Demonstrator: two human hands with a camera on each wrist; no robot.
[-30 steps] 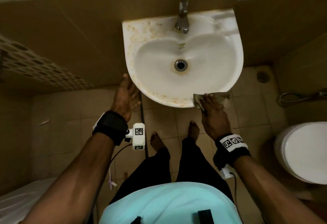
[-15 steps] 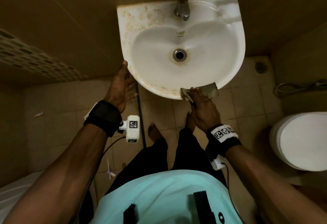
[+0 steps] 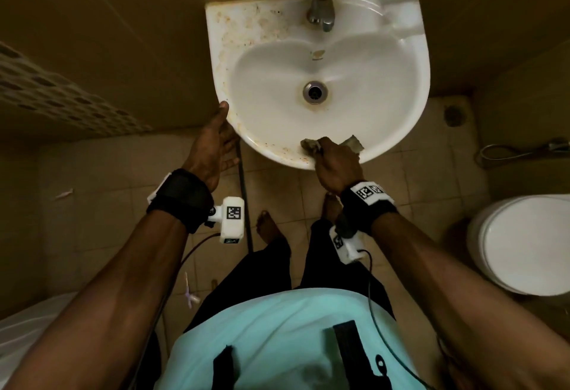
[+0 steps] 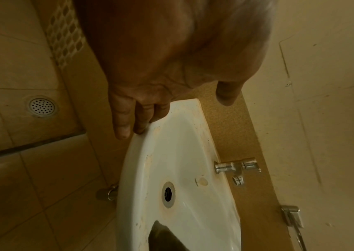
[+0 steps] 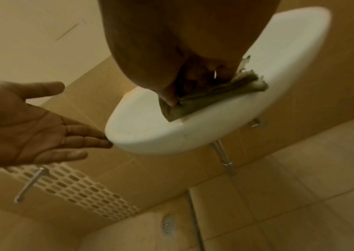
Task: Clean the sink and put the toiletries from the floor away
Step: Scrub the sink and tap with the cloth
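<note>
The white sink point(image 3: 398, 118) has brown stains along its left and front rim. My right hand point(image 3: 336, 164) grips a folded grey-brown cloth point(image 3: 353, 143) and presses it onto the front rim. In the right wrist view the thumb pins the cloth point(image 5: 214, 96) against the sink point(image 5: 204, 137). My left hand point(image 3: 216, 146) lies with straight fingers point(image 4: 122, 118) against the sink's left edge point(image 4: 150, 135) and holds nothing. A small pale purple item point(image 3: 189, 292) and a small white item point(image 3: 64, 193) lie on the tiled floor.
A metal tap point(image 3: 322, 4) stands at the back of the sink, above the drain point(image 3: 314, 92). A white toilet point(image 3: 524, 241) sits at the right, with a spray hose point(image 3: 509, 152) on the wall beyond. A floor drain point(image 4: 41, 106) lies left of the sink.
My right hand has slid the cloth to the left along the front rim. My left hand has stayed at the sink's left edge.
</note>
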